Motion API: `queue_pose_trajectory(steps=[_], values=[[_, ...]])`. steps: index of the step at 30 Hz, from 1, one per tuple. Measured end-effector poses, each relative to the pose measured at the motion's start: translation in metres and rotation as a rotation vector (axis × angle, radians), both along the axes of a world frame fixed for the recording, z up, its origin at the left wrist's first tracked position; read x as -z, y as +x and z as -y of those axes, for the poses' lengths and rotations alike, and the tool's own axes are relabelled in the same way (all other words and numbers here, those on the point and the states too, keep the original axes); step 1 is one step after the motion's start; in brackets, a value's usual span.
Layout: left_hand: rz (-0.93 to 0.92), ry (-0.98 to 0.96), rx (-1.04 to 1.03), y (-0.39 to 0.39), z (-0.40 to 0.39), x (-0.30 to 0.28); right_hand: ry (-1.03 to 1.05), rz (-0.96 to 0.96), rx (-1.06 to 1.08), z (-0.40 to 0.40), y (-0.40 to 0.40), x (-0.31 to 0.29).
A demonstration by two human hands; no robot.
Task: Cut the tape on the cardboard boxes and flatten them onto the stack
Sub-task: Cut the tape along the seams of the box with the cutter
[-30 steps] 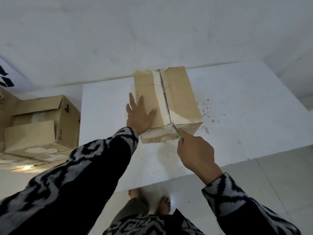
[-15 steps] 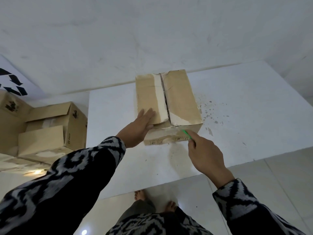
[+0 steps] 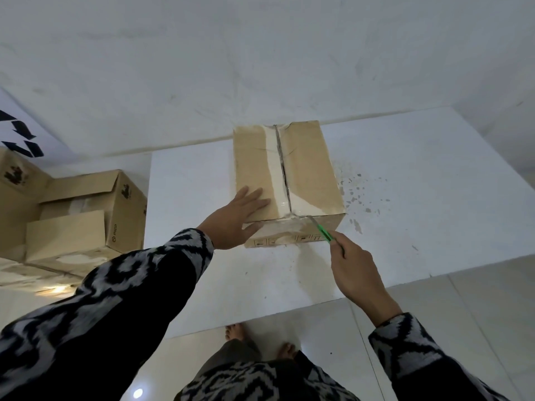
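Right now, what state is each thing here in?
Cardboard box on table: upright, top seam slit.
Green cutter: blade at the box's near top edge.
Left hand: flat on the box.
Right hand: gripping the cutter.
Boxes on floor: flaps open.

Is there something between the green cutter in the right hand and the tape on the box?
Nothing visible. The right hand holds the green cutter with its tip already at the tape on the near top edge of the box. The left hand rests flat on the box top, left of the seam.
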State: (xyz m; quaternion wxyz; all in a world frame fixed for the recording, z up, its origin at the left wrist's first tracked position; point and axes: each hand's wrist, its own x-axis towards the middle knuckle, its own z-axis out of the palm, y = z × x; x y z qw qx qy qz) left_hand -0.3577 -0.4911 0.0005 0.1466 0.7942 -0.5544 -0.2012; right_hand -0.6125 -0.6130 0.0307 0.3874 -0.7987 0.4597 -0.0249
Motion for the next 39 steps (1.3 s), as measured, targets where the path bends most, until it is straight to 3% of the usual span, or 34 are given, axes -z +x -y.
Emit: queue_pose_trajectory(steps=[13,17,39], values=[[-0.016,0.003,0.014,0.003,0.0,0.0,0.367,0.214,0.252,-0.007,0.008,0.016],[0.007,0.031,-0.069,0.001,-0.001,-0.002,0.43,0.26,0.272,-0.009,0.014,0.012],[-0.05,0.004,-0.137,-0.002,-0.001,-0.003,0.475,0.162,0.25,-0.016,0.056,-0.003]])
